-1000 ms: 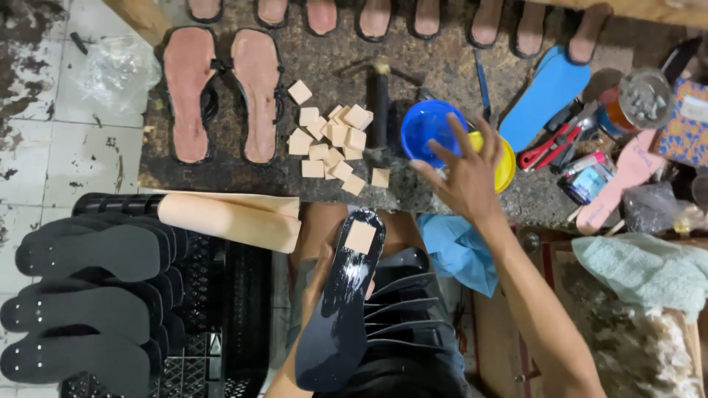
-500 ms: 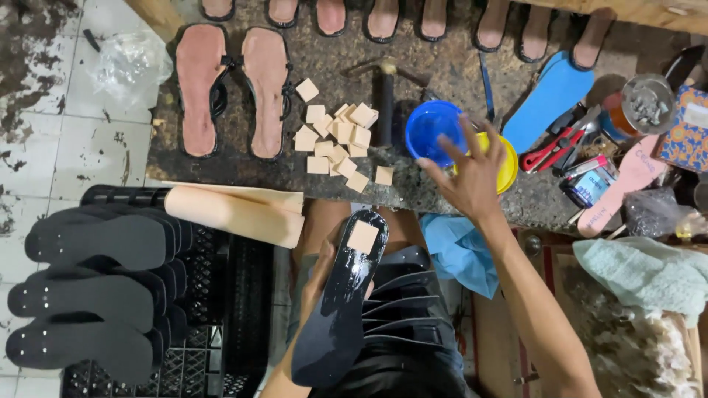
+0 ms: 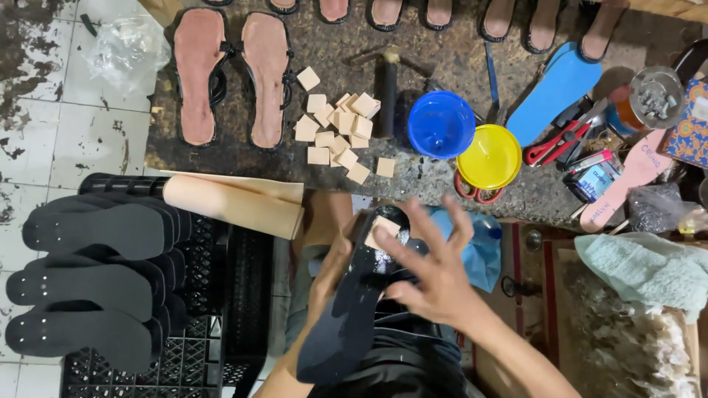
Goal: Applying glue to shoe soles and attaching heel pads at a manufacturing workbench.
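Black sole [image 3: 346, 317] in your lap, low and centre of the head view, with a small tan square [image 3: 382, 230] stuck at its upper end.

Your left hand [image 3: 333, 267] grips the sole's left edge, fingers closed around it, while your right hand [image 3: 435, 269] hovers just over the shiny upper part with its fingers spread apart, holding nothing; whether they touch the sole you cannot tell. Above, on the dark worktop [image 3: 450, 188], a heap of tan squares [image 3: 338, 133] lies centre-left, beside a blue bowl [image 3: 441, 124] and a yellow bowl [image 3: 489, 156] that overlap at the rims. A pair of pink sandals [image 3: 232, 77] sits at upper left. A stack of black soles [image 3: 92, 284] rests on a crate [image 3: 214, 346] at lower left, with a tan roll [image 3: 232, 203] just above it.
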